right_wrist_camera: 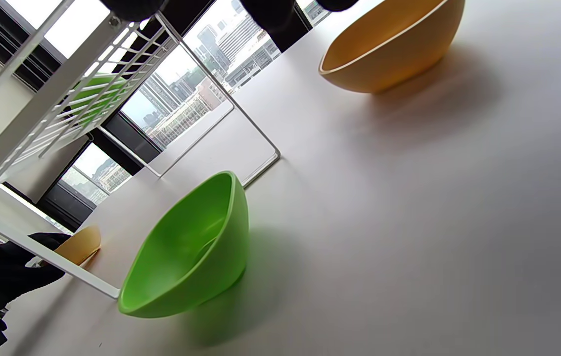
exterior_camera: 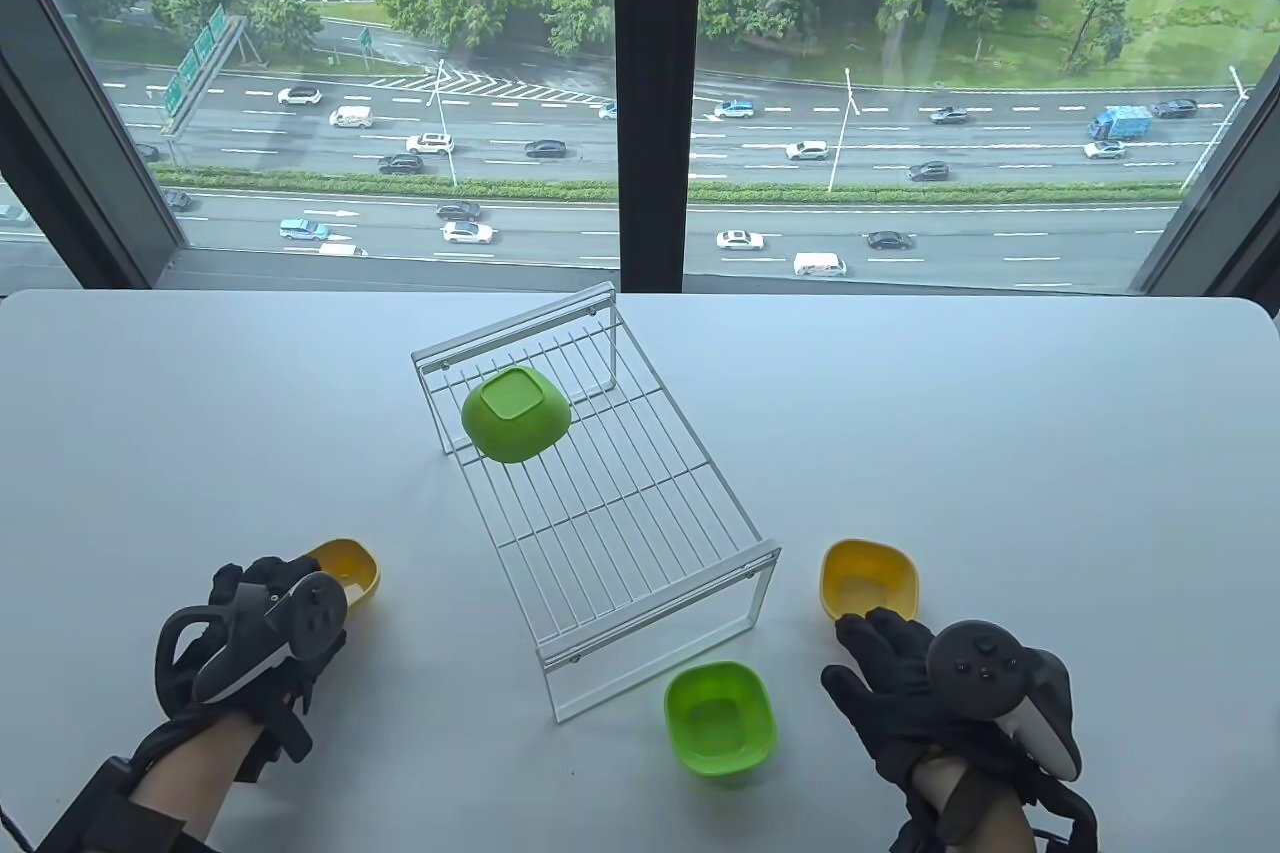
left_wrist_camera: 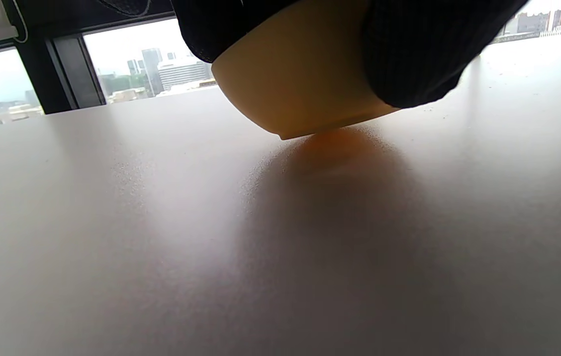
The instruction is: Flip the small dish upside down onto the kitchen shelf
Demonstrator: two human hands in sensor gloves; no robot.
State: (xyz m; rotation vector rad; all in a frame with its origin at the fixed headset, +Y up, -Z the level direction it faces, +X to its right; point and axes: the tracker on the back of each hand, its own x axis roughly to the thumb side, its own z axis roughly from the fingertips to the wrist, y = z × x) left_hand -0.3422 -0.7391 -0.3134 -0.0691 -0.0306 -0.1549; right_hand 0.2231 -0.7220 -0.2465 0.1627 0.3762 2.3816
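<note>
A white wire kitchen shelf stands mid-table, and a green dish lies upside down on its far left corner. My left hand grips a yellow dish at the near left. In the left wrist view my gloved fingers wrap that dish, which is tilted with its base edge on the table. My right hand is open, its fingertips at the near rim of a second yellow dish that sits upright to the right of the shelf. This dish also shows in the right wrist view.
Another green dish sits upright on the table by the shelf's near corner, left of my right hand; it also shows in the right wrist view. The shelf's frame stands between my two hands. A window runs along the table's far edge.
</note>
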